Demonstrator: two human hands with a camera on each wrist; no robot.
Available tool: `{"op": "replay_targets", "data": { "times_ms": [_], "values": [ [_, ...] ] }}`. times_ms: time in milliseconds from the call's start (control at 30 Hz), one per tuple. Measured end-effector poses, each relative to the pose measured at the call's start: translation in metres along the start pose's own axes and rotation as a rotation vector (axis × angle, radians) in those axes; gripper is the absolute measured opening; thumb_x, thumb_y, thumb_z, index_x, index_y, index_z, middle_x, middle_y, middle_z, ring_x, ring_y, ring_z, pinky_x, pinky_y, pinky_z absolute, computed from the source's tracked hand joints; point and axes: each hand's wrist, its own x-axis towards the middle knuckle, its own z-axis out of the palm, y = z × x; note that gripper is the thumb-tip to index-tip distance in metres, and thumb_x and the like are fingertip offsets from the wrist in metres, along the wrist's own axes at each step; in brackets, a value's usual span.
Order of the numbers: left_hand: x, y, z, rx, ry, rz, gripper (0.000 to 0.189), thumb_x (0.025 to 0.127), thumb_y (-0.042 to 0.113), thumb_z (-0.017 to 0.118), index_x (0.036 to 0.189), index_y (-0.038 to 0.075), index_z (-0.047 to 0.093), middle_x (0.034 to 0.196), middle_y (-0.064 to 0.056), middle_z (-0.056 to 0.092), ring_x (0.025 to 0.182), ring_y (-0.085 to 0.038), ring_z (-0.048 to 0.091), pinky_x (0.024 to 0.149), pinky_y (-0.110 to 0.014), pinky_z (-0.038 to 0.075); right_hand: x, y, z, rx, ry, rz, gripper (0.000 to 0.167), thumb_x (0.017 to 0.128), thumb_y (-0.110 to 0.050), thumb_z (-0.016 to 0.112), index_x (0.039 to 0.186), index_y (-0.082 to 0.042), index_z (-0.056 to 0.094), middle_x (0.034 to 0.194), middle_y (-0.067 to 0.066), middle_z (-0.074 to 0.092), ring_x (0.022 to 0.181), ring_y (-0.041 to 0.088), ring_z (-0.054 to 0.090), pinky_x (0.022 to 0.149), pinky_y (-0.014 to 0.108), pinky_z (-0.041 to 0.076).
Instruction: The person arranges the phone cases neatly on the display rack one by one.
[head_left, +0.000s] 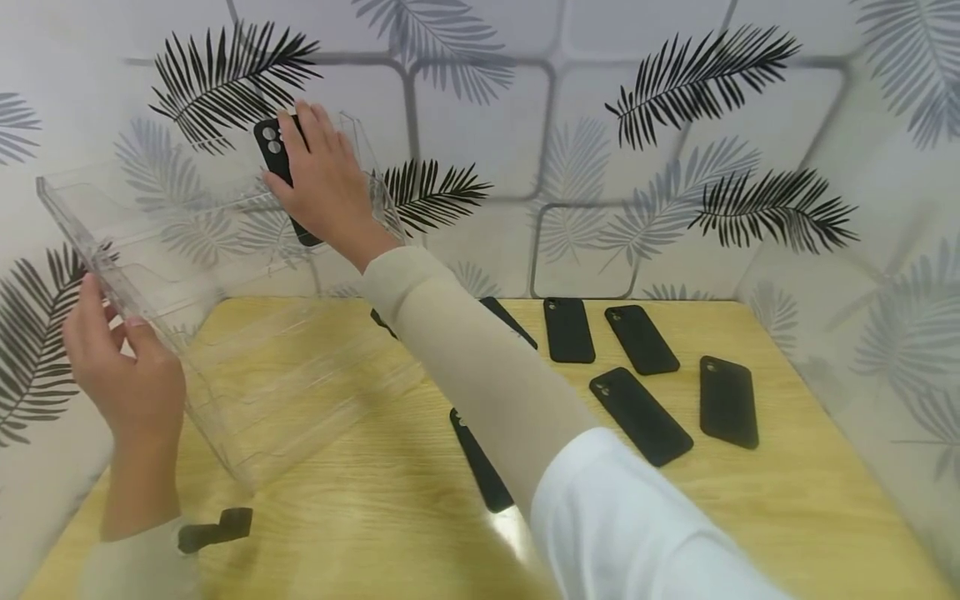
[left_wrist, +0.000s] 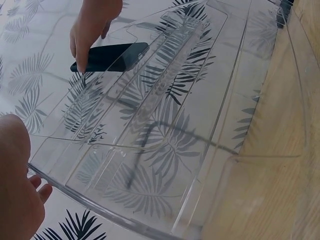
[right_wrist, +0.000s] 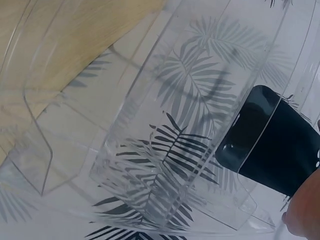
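A clear plastic tiered display rack (head_left: 247, 250) stands at the left, its several shelves see-through. My left hand (head_left: 127, 367) grips the rack's left side edge, with thumb and fingers on either side of it; part of that hand (left_wrist: 20, 185) shows in the left wrist view. At the rack's upper tier, my right hand (head_left: 326, 179) holds a black phone case (head_left: 273, 150) by its upper part. The lower end of this phone case (right_wrist: 280, 145) sits behind a clear shelf lip in the right wrist view. Only part of my right hand (right_wrist: 306, 207) shows there.
On the wooden table (head_left: 360, 533) lie several more black phone cases, among them one at the far right (head_left: 729, 402), one nearer (head_left: 641, 417) and one beside my right sleeve (head_left: 480, 462). A leaf-patterned wall covering (head_left: 585, 150) surrounds the table. A dark strap (head_left: 217, 531) is at my left wrist.
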Motion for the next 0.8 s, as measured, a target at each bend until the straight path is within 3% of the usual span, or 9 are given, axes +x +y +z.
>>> {"op": "replay_targets", "data": {
  "times_ms": [200,400,600,800],
  "values": [
    [0.002,-0.006,-0.001,0.021,-0.01,0.011,0.053,0.097,0.002,0.046,0.148,0.016,0.052,0.133,-0.006,0.056,0.116,-0.004,0.053,0.094,-0.012,0.044,-0.01,0.007,-0.009,-0.052,0.049,-0.041,0.077,0.102,-0.064,0.025,0.164,-0.021,0.007,0.171,0.003,0.002,0.157,0.018,0.003,0.127,0.031,0.009],
    [0.0,0.009,-0.003,0.033,-0.037,0.003,0.051,0.099,0.001,0.043,0.149,0.011,0.048,0.137,-0.016,0.054,0.12,-0.012,0.052,0.096,-0.012,0.041,-0.027,0.018,-0.015,-0.061,0.031,-0.058,0.08,0.101,-0.067,0.022,0.164,-0.022,0.002,0.171,0.003,0.001,0.157,0.019,0.001,0.126,0.029,0.001],
    [-0.001,0.015,-0.004,0.031,-0.041,0.005,0.051,0.1,0.001,0.043,0.15,0.011,0.048,0.138,-0.016,0.053,0.122,-0.016,0.052,0.097,-0.013,0.041,-0.053,0.036,-0.018,0.03,0.004,-0.041,0.085,0.098,-0.072,0.024,0.163,-0.025,-0.004,0.171,-0.002,-0.001,0.157,0.015,-0.003,0.127,0.029,0.002],
    [-0.003,0.016,-0.004,0.03,-0.034,-0.003,0.052,0.099,0.0,0.043,0.149,0.011,0.049,0.137,-0.016,0.054,0.12,-0.013,0.052,0.096,-0.012,0.041,-0.09,0.071,-0.019,0.142,0.034,-0.032,0.081,0.1,-0.068,0.03,0.164,-0.025,0.006,0.17,-0.001,0.01,0.157,0.015,0.003,0.127,0.03,0.006]
  ]
}}
